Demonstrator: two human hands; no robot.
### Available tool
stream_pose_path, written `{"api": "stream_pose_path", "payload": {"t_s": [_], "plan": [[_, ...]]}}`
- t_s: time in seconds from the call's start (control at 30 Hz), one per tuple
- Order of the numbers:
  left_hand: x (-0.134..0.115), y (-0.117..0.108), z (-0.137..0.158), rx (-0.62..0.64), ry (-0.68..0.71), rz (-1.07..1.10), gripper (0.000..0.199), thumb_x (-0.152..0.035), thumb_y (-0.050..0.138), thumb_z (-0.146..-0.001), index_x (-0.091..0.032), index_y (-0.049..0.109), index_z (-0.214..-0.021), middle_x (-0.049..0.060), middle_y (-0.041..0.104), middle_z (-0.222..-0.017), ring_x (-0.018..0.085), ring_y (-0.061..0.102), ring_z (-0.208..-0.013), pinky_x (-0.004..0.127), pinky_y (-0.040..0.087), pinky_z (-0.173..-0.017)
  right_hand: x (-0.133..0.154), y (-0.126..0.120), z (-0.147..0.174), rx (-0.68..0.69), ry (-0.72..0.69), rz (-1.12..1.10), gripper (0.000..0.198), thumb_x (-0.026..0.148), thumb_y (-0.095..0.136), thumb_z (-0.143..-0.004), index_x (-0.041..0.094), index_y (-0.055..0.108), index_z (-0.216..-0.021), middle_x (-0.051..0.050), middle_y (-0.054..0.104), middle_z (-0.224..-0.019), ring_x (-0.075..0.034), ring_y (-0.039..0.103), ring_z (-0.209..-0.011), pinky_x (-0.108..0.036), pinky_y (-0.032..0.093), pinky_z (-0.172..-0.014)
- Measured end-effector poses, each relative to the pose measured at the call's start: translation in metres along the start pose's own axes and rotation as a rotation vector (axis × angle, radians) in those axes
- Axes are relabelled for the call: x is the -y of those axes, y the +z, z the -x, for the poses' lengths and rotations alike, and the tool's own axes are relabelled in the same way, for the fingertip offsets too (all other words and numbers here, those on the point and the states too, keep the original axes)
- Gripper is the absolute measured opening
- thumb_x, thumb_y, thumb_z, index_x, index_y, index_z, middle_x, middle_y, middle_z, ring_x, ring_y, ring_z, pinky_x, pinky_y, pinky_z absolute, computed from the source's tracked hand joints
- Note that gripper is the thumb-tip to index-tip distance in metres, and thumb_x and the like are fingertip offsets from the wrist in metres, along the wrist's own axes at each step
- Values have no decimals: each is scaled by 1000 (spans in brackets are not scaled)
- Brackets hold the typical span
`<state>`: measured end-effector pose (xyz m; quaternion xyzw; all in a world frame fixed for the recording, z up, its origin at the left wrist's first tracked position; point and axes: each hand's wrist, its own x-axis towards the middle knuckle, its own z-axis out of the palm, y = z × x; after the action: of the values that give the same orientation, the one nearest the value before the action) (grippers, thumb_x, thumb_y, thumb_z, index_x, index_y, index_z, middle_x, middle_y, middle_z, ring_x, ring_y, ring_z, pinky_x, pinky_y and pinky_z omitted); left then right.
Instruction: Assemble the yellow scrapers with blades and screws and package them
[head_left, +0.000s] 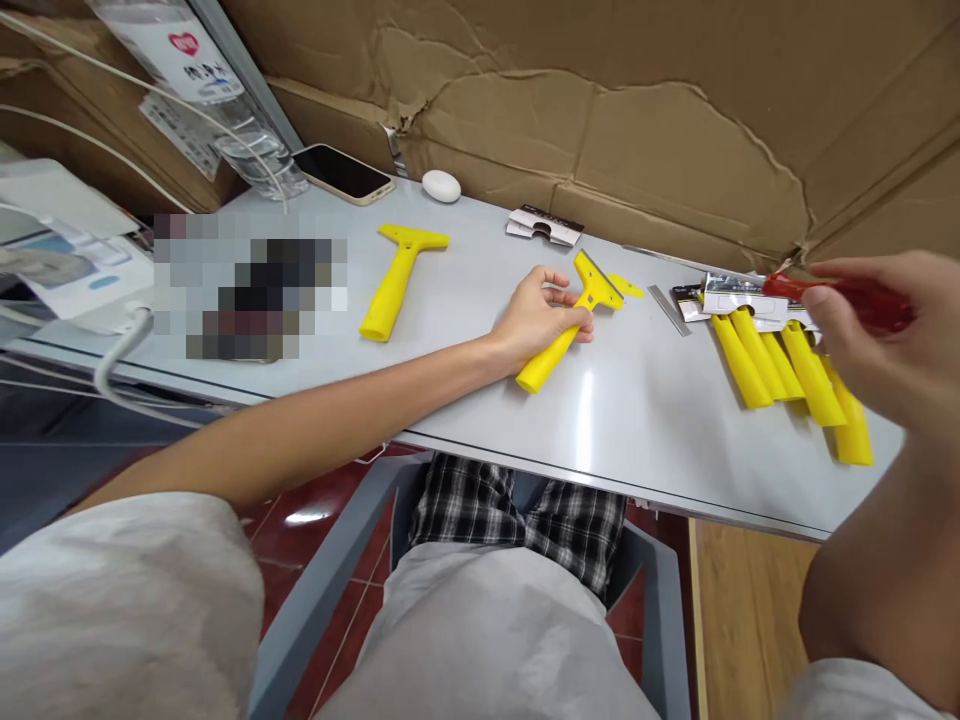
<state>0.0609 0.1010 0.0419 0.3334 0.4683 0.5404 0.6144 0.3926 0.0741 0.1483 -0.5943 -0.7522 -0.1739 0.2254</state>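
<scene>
My left hand (534,318) is closed round the neck of a yellow scraper (553,358), whose wide head points away from me and whose handle points back toward me. A small yellow piece (627,286) lies just beyond the scraper's head, and a thin metal blade (669,310) rests to its right. On the right, my right hand (877,330) grips a screwdriver (847,298) by its red handle, with the long shaft pointing left above the table. Below it lie several yellow scrapers (814,375) with black-and-white card sleeves over their heads.
Another yellow scraper (397,285) lies left of my left hand. Folded cards (544,226), a white oval object (441,186) and a phone (345,174) sit along the back, by the cardboard wall (600,120). A water bottle (247,140) and cables are at the left.
</scene>
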Motion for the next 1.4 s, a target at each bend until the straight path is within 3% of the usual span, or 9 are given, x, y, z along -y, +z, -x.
{"api": "stream_pose_path", "payload": {"t_s": [0.07, 0.2, 0.37, 0.6, 0.73, 0.83, 1.03, 1.13, 1.4], "plan": [[2, -1, -2, 3, 31, -44, 57, 10, 89, -85, -26, 52, -108, -4, 70, -102, 15, 78, -70, 40, 68, -79, -3, 23, 13, -108, 26, -112, 41, 22, 83, -104, 24, 90, -144, -10, 87, -115, -13, 76, -90, -30, 58, -86], [5, -4, -7, 13, 157, -148, 60, 10, 98, -75, -24, 55, -100, -3, 76, -98, 12, 74, -80, 30, 58, -78, 3, 72, 24, -35, 112, -156, 36, 21, 72, -104, 23, 91, -134, -14, 82, -118, -23, 75, -107, -39, 58, -102], [8, -6, -14, 19, 213, -194, 55, 7, 98, -78, -23, 56, -95, -5, 76, -92, 10, 69, -78, 28, 56, -78, 13, 105, 27, 10, 138, -170, 44, 33, 53, -114, 21, 88, -139, -17, 74, -120, -26, 70, -107, -42, 57, -104], [16, -11, -25, 26, 254, -329, 36, -6, 96, -89, -22, 63, -88, -1, 78, -97, 14, 74, -84, 29, 55, -77, 35, 103, 30, 322, 217, 99, 49, 40, 56, -118, 22, 77, -159, -19, 78, -139, -36, 69, -129, -38, 51, -97], [17, -14, -25, 15, 359, -544, 21, -13, 96, -95, -19, 77, -89, 4, 80, -118, 15, 75, -89, 32, 60, -86, 46, 98, 25, 458, 199, 204, 46, 42, 53, -119, 20, 78, -152, -20, 78, -141, -36, 72, -127, -37, 51, -92], [17, -15, -24, 54, 451, -666, 13, -10, 91, -98, -18, 83, -93, 5, 76, -128, 13, 76, -86, 34, 65, -94, 50, 99, 23, 479, 203, 251, 46, 44, 52, -120, 17, 77, -147, -21, 78, -143, -36, 74, -124, -37, 52, -91], [26, -14, -22, 222, 594, -831, 11, -7, 89, -98, -17, 86, -94, 4, 78, -114, 12, 74, -73, 36, 66, -94, 54, 105, 29, 473, 220, 230, 52, 46, 48, -121, 18, 73, -156, -21, 78, -141, -37, 76, -118, -39, 51, -90], [29, -10, -20, 245, 671, -909, 13, -5, 86, -97, -18, 83, -95, 2, 79, -103, 15, 73, -75, 35, 63, -90, 55, 108, 32, 455, 208, 190, 54, 47, 49, -120, 17, 71, -160, -21, 79, -141, -35, 75, -115, -38, 50, -88], [28, -4, -23, 239, 686, -1039, 12, -8, 82, -98, -18, 87, -97, 5, 84, -109, 18, 72, -77, 38, 60, -94, 54, 112, 35, 422, 208, 129, 52, 49, 48, -120, 15, 73, -151, -23, 76, -143, -36, 71, -122, -42, 53, -92]]}}
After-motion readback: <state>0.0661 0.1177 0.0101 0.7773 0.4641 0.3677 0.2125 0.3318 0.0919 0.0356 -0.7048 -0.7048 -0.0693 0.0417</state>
